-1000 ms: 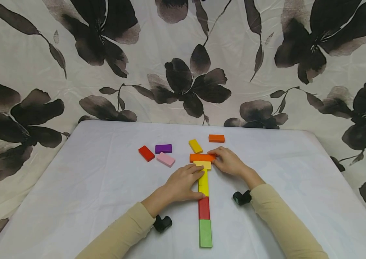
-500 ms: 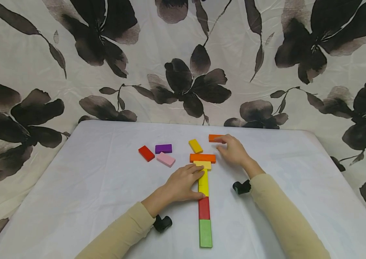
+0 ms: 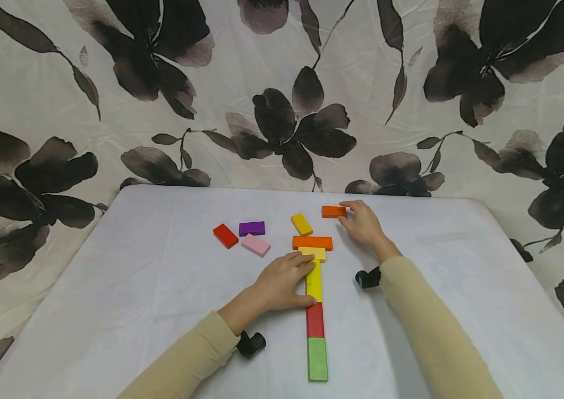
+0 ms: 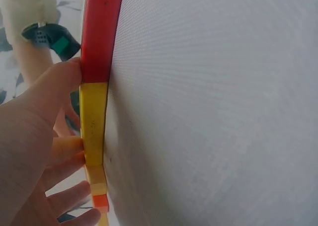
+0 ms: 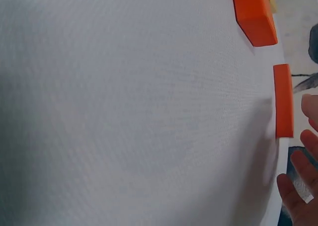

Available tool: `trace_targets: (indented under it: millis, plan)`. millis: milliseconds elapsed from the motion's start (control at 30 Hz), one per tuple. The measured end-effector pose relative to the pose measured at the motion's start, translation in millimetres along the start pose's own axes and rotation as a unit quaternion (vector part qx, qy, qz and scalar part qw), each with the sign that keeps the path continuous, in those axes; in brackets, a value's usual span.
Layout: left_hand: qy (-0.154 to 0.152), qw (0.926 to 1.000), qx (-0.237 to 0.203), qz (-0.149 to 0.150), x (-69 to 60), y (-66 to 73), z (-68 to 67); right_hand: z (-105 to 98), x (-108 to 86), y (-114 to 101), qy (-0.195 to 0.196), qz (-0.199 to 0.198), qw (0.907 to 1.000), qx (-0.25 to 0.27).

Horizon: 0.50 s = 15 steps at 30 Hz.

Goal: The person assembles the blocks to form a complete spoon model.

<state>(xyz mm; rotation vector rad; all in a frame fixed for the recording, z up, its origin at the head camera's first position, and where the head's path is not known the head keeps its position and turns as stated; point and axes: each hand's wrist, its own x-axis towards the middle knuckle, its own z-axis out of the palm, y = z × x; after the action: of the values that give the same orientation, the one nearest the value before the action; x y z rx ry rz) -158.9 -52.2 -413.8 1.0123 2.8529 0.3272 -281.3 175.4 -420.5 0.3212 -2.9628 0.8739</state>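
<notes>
White cloth backdrop with black floral print point(image 3: 282, 97) behind; white-covered bench point(image 3: 162, 310) below. Left hand point(image 3: 280, 281): fingers and thumb spread, resting along the row, thumb at the red-yellow joint. Right hand point(image 3: 363, 223): thumb and fingertips apart, at the right end of the short orange block; contact unclear. Row from near to far: long green rectangular block point(image 3: 317, 359), long red block point(image 3: 314, 320), long yellow block point(image 3: 314, 287), then short pale-yellow block point(image 3: 316, 254) and long orange block point(image 3: 313, 243), both crosswise. Loose beyond the row: short orange rectangular block point(image 3: 333, 212), short yellow block point(image 3: 301, 224). Left: purple block point(image 3: 252, 229), pink block point(image 3: 255, 245), short red block point(image 3: 225, 236).
</notes>
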Motion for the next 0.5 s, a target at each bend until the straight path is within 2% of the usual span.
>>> trace_targets:
  millis: [233,500]
  plan:
    - [-0.002,1.0000,0.000,0.000,-0.5,0.2,-0.4,3.2,3.9,1.7,-0.017,0.015,0.9997,-0.009]
    - [-0.003,1.0000,0.000,-0.001,-0.8,0.6,-0.7,5.1,11.7,-0.2,-0.034,0.003,0.9987,-0.039]
